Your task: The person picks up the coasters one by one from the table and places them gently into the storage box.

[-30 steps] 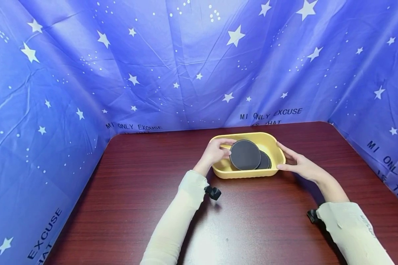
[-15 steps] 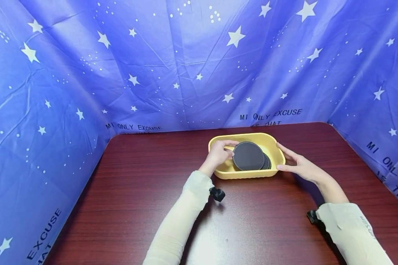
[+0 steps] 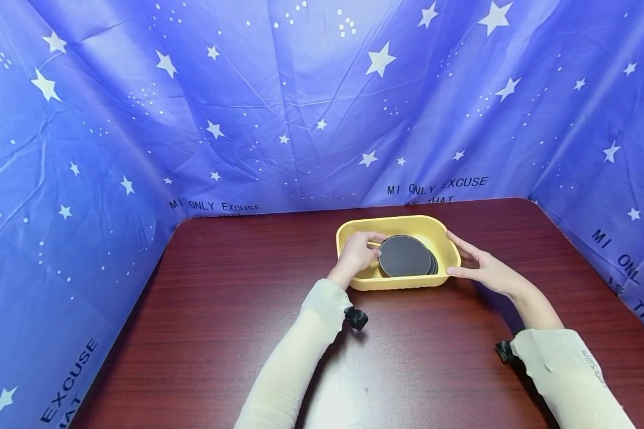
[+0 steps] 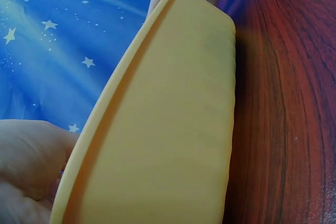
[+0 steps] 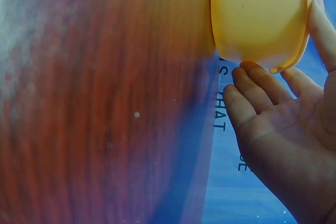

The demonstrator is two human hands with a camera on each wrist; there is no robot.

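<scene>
A yellow plastic bin [image 3: 397, 283] with rounded corners stands on the table. Inside it, my left hand [image 3: 357, 255] pinches the left edge of a round black coaster [image 3: 405, 256]. More dark coasters [image 3: 434, 262] show from under its right side, stacked low in the bin. In the left wrist view the bin's long wall [image 4: 168, 108] hides the coasters and most of my left fingers. My right hand [image 3: 485, 271] holds the bin's right end, thumb at the near corner and fingers toward the far one. The right wrist view shows its fingertips [image 5: 252, 69] against the end wall.
The dark red wood-grain table [image 3: 236, 310] has rounded back corners. Blue star-printed cloth [image 3: 279, 107] hangs behind and along both sides. A black wrist mount [image 3: 356, 319] hangs at the left cuff, and another black mount [image 3: 505, 351] sits at the right cuff.
My left hand has moved a little right and down with the coaster, which now lies lower and covers more of the stack. The right hand has stayed at the bin's end.
</scene>
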